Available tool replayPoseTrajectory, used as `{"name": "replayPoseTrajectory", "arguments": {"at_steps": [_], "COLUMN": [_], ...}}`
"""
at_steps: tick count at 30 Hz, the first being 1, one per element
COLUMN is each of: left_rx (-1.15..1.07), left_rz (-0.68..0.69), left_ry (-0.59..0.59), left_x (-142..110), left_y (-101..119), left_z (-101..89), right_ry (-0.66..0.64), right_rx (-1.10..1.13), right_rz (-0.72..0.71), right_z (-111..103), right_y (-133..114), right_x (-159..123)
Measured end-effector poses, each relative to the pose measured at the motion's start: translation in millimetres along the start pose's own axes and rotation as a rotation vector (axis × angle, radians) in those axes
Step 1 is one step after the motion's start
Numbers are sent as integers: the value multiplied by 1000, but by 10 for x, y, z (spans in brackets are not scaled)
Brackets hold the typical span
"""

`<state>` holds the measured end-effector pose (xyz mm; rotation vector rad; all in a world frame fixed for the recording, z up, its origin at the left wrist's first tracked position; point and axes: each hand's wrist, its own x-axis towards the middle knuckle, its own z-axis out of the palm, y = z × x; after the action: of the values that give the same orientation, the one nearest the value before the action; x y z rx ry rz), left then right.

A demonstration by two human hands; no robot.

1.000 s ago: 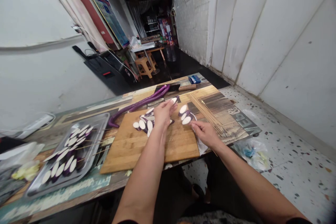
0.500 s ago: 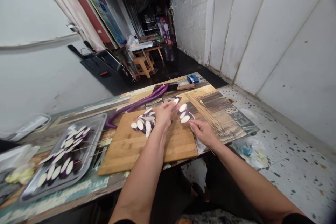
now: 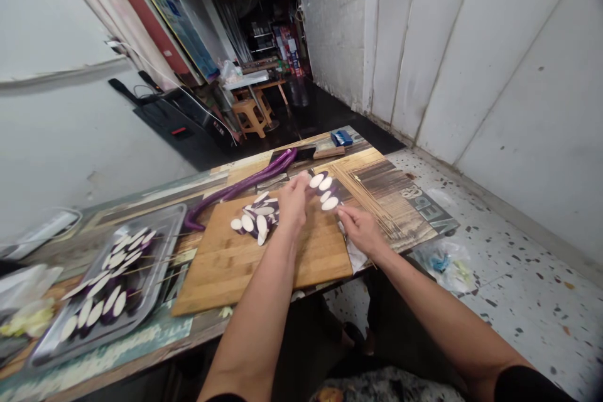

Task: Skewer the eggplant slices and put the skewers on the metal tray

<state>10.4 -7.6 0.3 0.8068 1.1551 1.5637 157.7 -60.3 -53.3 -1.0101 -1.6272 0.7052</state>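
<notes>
My right hand (image 3: 362, 227) is closed in a pinch on a thin skewer. Several white, purple-skinned eggplant slices (image 3: 326, 195) sit on that skewer just beyond the fingertips. My left hand (image 3: 293, 202) is at the far end of this row, its fingers drawn together beside the outermost slice; what they grip, if anything, is hidden. Beneath both hands lies a wooden cutting board (image 3: 226, 270), with a pile of loose eggplant slices (image 3: 258, 218) left of my left forearm.
A metal tray (image 3: 157, 292) at left bears skewered eggplant slices (image 3: 106, 276). Whole long eggplants (image 3: 245, 185) lie behind the board. Bare bamboo skewers (image 3: 370, 201), a wooden-handled knife (image 3: 330, 152) and a blue box (image 3: 342, 137) rest on the table's right side.
The slice that was in my left fingers is now in line with the others on the skewer. My left fingertips have shifted slightly left of it. The whole view has shifted a little.
</notes>
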Motion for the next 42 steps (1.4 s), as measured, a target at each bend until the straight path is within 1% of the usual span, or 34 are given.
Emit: {"name": "replayPoseTrajectory", "arguments": {"at_steps": [2, 3, 5, 7, 8, 10, 11, 13, 16, 18, 22, 26, 28, 31, 34, 36, 38, 42], "left_rx": [-49, -69, -81, -50, -23, 20, 33, 32, -42, -87, -86, -32, -7, -8, -54, -97, -104, -58], "left_rz": [-40, -78, -201, -338, -391, -442, -449, -451, -415, -389, -412, -428, -412, -348, -332, -358, -388, -402], "left_ry": [2, -28, -161, -319, -376, -426, -431, -404, -294, -243, -248, -251, -267, -294, -242, -182, -165, -233], "left_x": [-8, -14, -32, -64, -83, -119, -133, -146, -133, -119, -122, -167, -185, -179, -150, -140, -149, -189], "left_y": [55, 74, 91, 78, 64, 28, 11, -16, -33, -37, -63, -97, -100, -78, -48, -43, -53, -73], "left_z": [-8, -15, -26, -19, -8, 26, 46, 79, 99, 94, 83, 112, 131, 140, 134, 133, 139, 165], "right_ry": [14, 24, 46, 69, 79, 93, 101, 108, 91, 70, 66, 78, 97, 100, 54, 21, 7, 24], "right_rx": [27, 46, 84, 100, 97, 82, 78, 84, 100, 83, 26, 0, 7, 8, -18, -38, -49, -43], "right_rz": [21, 33, 53, 48, 38, 16, 8, 0, -1, -8, -27, -26, -33, -33, -41, -59, -63, -44], "right_z": [1, 1, 3, 9, 13, 23, 27, 34, 36, 36, 28, 15, 7, -1, -1, 3, 6, 6], "right_y": [1, 2, 3, 3, 5, 10, 14, 21, 21, 14, -7, -21, -22, -13, 2, 12, 19, 26], "right_x": [-2, -4, -7, -6, -4, 2, 5, 9, 6, -5, -30, -10, 7, 10, -15, -27, -27, 4]}}
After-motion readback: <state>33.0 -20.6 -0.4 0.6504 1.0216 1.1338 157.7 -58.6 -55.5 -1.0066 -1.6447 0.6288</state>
